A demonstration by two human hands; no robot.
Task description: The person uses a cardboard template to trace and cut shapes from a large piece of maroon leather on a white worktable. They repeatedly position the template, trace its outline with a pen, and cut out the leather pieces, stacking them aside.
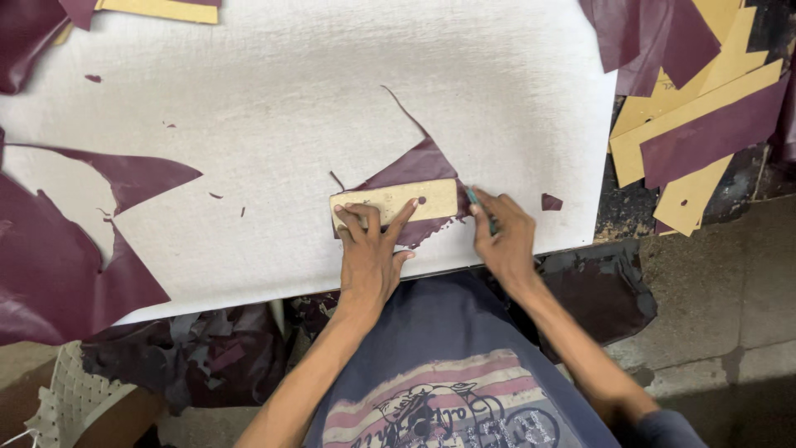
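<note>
Left hand lay flat, fingers spread, pressing tan card template onto maroon leather piece near worktop front edge; right hand gripped small green-handled cutter at template's right end; leather piece only partly trimmed, ragged edges left

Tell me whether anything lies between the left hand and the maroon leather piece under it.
Yes. The tan cardboard template lies flat on the maroon leather piece, and the left hand presses on the template, not on the leather. The right hand holds a thin tool at the template's right end.
</note>
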